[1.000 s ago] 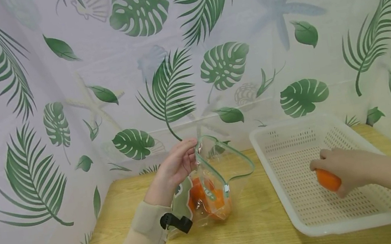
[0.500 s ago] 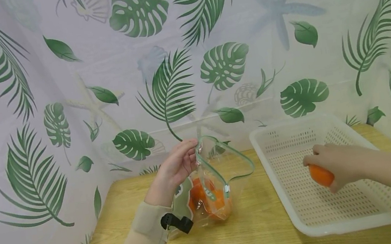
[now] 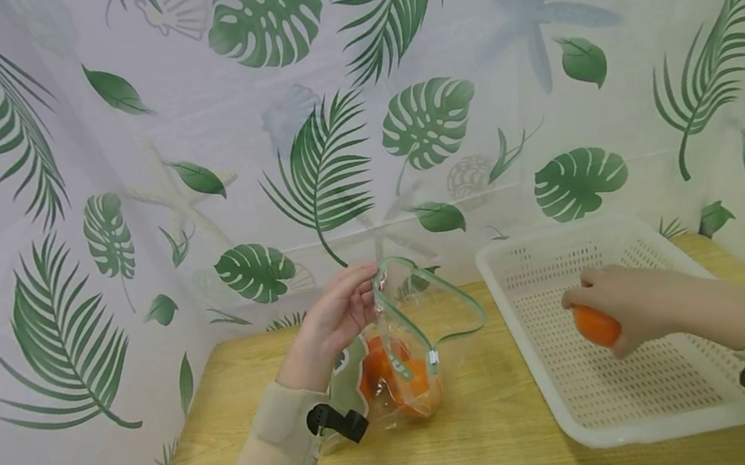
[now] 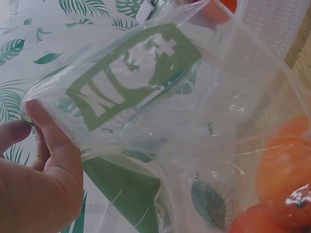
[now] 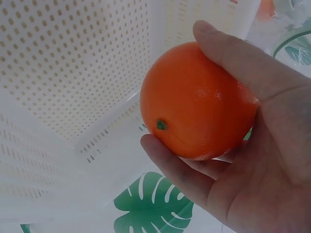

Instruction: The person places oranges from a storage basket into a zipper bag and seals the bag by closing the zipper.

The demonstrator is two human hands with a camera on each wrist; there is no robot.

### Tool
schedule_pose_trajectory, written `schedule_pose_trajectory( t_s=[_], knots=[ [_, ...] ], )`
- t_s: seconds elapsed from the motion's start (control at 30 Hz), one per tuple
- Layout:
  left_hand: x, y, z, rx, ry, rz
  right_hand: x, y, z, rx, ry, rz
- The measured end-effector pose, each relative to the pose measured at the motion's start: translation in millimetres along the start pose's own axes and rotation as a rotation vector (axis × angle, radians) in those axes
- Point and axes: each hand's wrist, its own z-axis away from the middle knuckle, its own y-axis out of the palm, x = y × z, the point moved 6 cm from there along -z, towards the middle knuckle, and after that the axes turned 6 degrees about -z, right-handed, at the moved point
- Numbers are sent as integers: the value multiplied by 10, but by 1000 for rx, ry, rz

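Note:
My left hand (image 3: pixel 337 313) pinches the rim of a clear zip bag (image 3: pixel 451 313) between thumb and fingers, and the bag's green-edged mouth gapes toward the right. Several orange fruits (image 3: pixel 418 385) lie in the bottom of the bag on the table; the left wrist view shows them through the plastic (image 4: pixel 284 174). Over the white plastic basket (image 3: pixel 552 390), my right hand (image 3: pixel 647 305) grips an orange (image 5: pixel 194 102) with a small green stem spot. Thumb and fingers curl round it in the right wrist view. Part of the left fingertips is hidden by the bag's edge.
A wooden table (image 3: pixel 489 454) bears both bag and basket, which stand side by side with a narrow strip of wood between them. Behind and at the sides hangs a white cloth (image 3: pixel 350 172) printed with green leaves. The basket's raised rim lies between the orange and the bag.
My right hand has moved left and slightly up with the orange, across the basket toward the bag. The left hand and the bag have stayed in place.

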Motion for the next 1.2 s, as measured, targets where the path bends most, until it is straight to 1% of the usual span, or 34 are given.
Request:
schedule_pose_trajectory(
  t_s=[0.2,0.43,0.67,0.87,1.07,1.2],
  knots=[
    [-12,10,-6,-1,1,1,53,-43,-47,-13,-22,-4],
    [-20,20,-2,3,4,-1,93,-75,-86,-6,-4,-16],
    [-14,23,-4,5,6,0,178,-125,-136,-25,-28,-14],
    [-1,18,-10,2,5,-2,236,-155,-179,-24,-17,-3],
    [1,19,-6,9,6,3,306,-204,-221,-36,-36,-9],
    [5,21,-14,0,6,-3,377,-251,-264,-44,-53,3]
  ],
)
